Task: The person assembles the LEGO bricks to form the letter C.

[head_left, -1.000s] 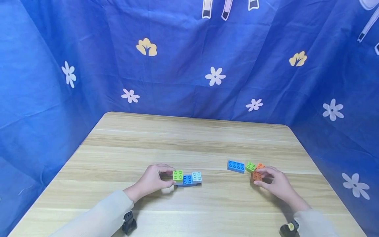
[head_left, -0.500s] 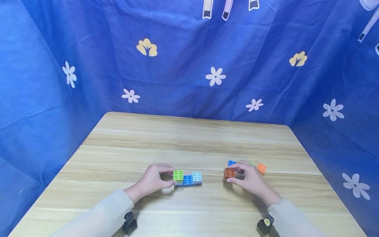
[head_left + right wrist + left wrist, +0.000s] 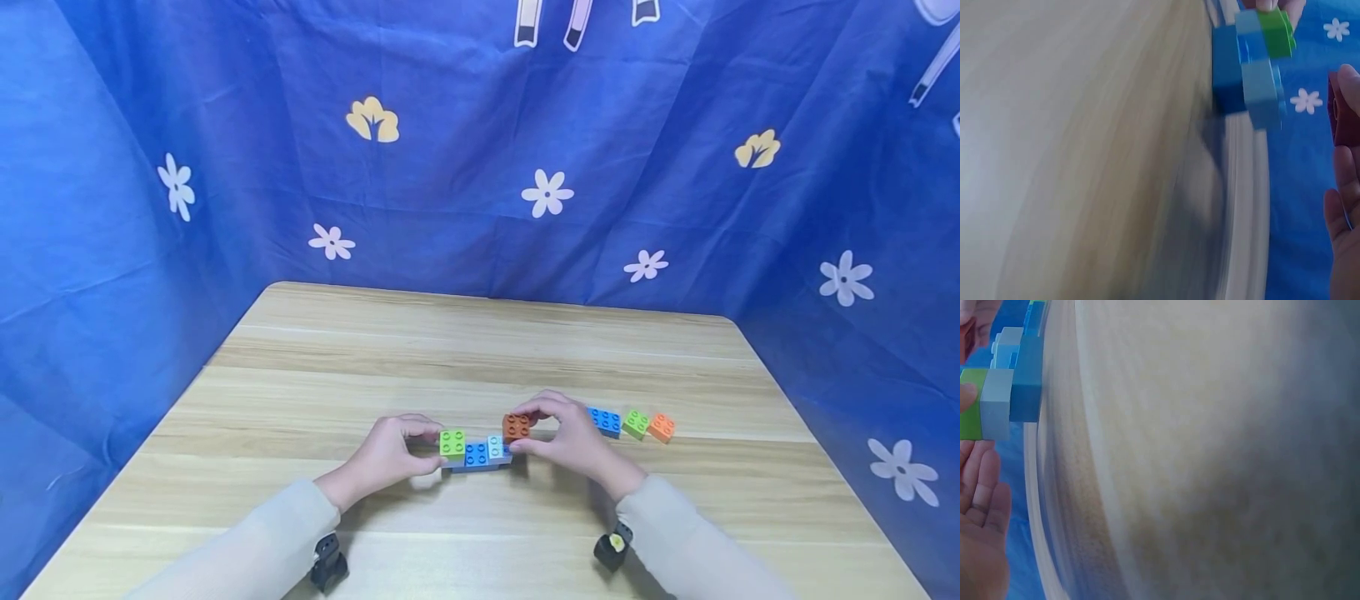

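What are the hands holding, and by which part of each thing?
The left hand pinches the stacked green block by its sides; the right hand, the brown block by its sides.

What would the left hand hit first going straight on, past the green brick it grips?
Likely the brown brick that the right hand pinches: it sits roughly in the line of the left hand, past the green brick. Height is unclear, so it might miss.
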{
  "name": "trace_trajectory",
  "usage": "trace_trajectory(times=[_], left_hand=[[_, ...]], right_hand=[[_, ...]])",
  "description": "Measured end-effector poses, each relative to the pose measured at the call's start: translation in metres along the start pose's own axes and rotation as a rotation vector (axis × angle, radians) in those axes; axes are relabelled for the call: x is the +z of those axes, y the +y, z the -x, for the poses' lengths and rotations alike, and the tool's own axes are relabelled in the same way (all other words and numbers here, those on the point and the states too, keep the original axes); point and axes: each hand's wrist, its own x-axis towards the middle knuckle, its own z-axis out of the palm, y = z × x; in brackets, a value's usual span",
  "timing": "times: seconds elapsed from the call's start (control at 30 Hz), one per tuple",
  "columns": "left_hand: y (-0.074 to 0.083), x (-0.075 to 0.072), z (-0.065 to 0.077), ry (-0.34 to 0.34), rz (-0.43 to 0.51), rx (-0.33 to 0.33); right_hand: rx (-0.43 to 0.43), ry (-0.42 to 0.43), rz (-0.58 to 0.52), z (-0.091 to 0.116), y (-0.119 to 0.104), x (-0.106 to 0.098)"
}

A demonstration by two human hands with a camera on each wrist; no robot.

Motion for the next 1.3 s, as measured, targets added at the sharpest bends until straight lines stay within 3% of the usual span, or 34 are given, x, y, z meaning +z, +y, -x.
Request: trace_trajectory(times=[0.57, 0.87, 1.3], left_hand=[[-0.001, -0.001, 0.001, -0.001, 0.017, 0.041], [-0.002, -0.002, -0.001, 0.0, 0.031, 0.075], [-0.001, -0.002, 0.0, -0.008, 0.04, 0.061]], right_hand=[[-0.09, -0.07, -0.079, -0.033, -0.028, 0.048], [-0.081, -0.095, -0.061, -0.037, -0.031, 0.058], [-0.014, -0.135, -0.016, -0.041, -0.037, 0.056]])
